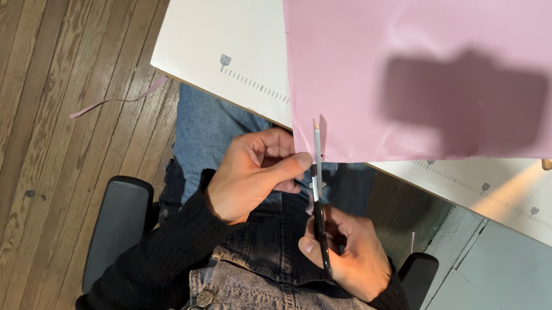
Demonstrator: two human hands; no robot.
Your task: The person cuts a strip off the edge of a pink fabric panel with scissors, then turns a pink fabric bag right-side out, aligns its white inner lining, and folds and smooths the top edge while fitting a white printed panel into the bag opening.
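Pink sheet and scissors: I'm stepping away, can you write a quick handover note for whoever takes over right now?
Left hand: pinches the near edge of the pink sheet beside the cut.
Right hand: grip closed on the scissors, blades pointing away, at the sheet's edge.
The sheet lies on the white table, overhanging the lap.
Done: a short cut at the edge; a thin pink strip lies on the floor.
Left: most of the sheet is uncut.

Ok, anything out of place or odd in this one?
A thin pink strip lies loose on the wood floor, left of the white table. Otherwise the right hand holds scissors at the pink sheet edge; the left hand steadies it.
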